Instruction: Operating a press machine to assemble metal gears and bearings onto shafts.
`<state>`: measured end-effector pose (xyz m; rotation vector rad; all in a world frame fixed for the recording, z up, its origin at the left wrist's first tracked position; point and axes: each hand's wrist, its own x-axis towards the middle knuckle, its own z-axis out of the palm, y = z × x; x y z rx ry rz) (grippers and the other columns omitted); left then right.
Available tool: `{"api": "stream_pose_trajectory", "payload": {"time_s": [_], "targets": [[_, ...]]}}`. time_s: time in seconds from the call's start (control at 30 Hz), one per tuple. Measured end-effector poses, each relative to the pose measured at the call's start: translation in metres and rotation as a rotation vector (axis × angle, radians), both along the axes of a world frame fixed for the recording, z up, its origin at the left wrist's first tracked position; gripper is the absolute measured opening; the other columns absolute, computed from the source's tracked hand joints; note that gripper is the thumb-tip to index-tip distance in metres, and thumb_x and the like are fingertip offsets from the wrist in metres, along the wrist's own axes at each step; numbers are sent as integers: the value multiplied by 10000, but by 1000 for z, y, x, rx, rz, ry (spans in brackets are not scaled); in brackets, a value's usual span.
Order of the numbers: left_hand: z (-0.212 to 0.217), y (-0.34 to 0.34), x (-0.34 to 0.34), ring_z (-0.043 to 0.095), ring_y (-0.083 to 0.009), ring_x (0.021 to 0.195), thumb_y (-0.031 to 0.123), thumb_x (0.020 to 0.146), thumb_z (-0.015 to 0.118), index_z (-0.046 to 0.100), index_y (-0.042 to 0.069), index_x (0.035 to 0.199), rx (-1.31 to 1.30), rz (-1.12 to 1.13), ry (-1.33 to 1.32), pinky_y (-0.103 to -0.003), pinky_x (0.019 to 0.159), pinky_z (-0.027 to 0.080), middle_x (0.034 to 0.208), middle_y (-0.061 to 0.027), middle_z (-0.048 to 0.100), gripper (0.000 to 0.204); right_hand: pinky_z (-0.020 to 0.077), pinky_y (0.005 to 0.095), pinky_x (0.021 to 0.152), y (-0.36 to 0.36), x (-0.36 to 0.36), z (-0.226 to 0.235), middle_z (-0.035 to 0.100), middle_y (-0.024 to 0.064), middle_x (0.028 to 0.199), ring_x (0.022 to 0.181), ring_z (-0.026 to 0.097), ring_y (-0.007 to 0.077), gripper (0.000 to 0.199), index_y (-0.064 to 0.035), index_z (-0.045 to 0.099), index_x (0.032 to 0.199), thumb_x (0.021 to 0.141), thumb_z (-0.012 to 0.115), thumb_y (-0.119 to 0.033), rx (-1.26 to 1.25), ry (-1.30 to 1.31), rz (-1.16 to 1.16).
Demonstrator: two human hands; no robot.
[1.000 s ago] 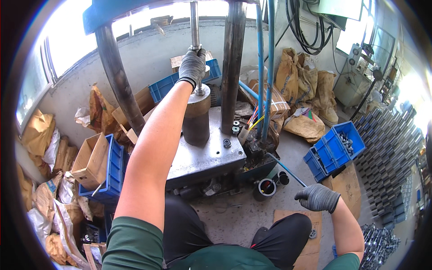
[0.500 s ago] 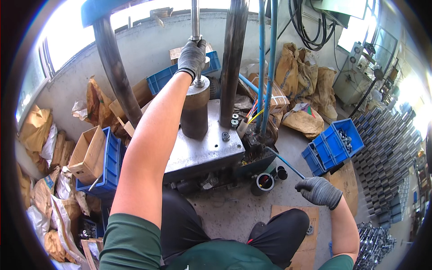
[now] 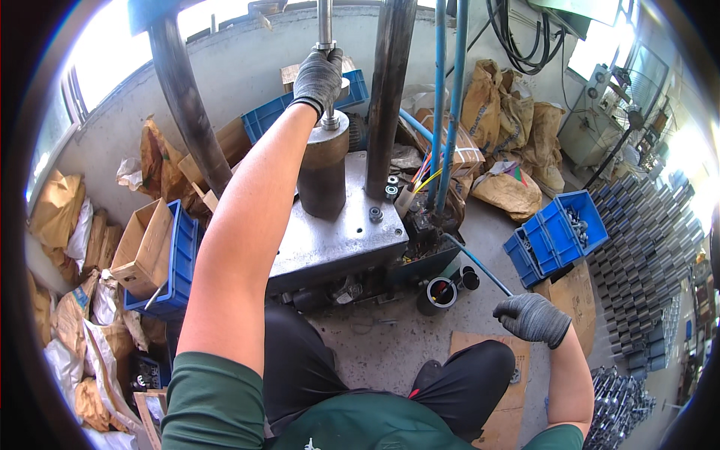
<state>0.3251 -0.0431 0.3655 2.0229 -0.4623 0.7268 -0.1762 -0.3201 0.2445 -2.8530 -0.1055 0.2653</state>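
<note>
My left hand (image 3: 318, 76), in a grey knit glove, is closed round a slim metal shaft (image 3: 328, 118). The shaft stands upright on a thick dark steel cylinder (image 3: 322, 180), and its lower end meets the cylinder's top. Directly above the glove, a bright metal ram rod (image 3: 325, 22) comes down to a collar at my fingers. My fingers hide most of the shaft's upper part. On the right, my gloved right hand (image 3: 534, 318) is wrapped round the end of a blue lever (image 3: 478, 262), which slopes down from the machine's side. The cylinder rests on a steel machine table (image 3: 330, 247).
Dark columns (image 3: 388, 97) and blue pipes (image 3: 451, 112) rise beside the cylinder. Small ring parts (image 3: 376, 214) lie on the table. Blue crates (image 3: 559, 232), stacked dark tubes (image 3: 637, 262) and brown sacks (image 3: 517, 112) stand right; a cardboard box (image 3: 142, 244) sits left. A black pot (image 3: 436, 296) is below.
The whole view has tilted slightly, so the machine sits higher in the picture. My left hand stays on the shaft and my right on the lever, which looks slightly steeper.
</note>
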Motion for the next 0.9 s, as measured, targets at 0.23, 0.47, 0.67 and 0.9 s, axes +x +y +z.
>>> {"api": "stream_pose_trajectory", "payload": {"time_s": [0.23,0.47,0.67,0.9], "targets": [[-3,0,5,735,-295,778,450,1067,503,668,20,1119,-19,6,-20,-431,752,566,791,-145,726,464,575,450,841,3,1,5,746,164,985,918,711,373,234,-75,767,1043,883,671,-216,42,13,-8],[-4,4,4,740,-278,773,454,1069,498,674,20,1119,15,44,-32,-419,745,574,788,-144,730,471,574,444,867,7,7,7,750,168,1012,938,713,368,235,-60,767,1049,895,672,-209,250,8,-151],[-3,0,-1,714,-356,911,470,1062,496,657,50,1163,-3,-5,25,-474,829,557,928,-183,733,462,585,416,835,3,4,8,757,177,986,913,732,348,233,-44,747,1115,923,665,-147,67,29,12],[-7,0,6,738,-280,797,461,1070,494,672,21,1135,23,51,-33,-428,760,568,812,-142,734,479,585,410,826,10,4,9,754,176,975,907,733,349,231,-37,740,1120,913,663,-103,275,-147,-186]]}}
